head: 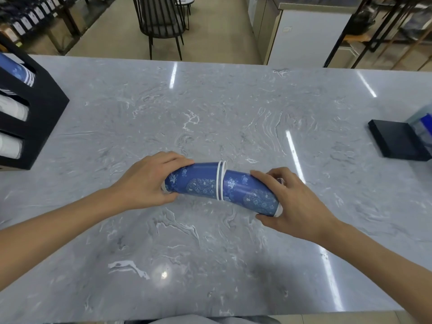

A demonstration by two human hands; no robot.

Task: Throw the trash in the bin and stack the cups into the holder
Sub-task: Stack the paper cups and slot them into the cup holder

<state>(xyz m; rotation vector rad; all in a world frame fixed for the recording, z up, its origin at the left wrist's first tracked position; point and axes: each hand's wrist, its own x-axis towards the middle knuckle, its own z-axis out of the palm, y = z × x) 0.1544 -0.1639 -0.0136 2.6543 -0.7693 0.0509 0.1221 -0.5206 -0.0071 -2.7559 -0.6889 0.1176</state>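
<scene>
While both hands grip the blue paper cups [222,188] at centre frame, left hand [147,181] and right hand [292,202] fingers wrapped round them, push straight so rims seat; the black cup holder [44,108] waits upper left, probably half full.

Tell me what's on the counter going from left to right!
Black cup holder → left hand → blue cups pushed together → right hand → black box.
</scene>
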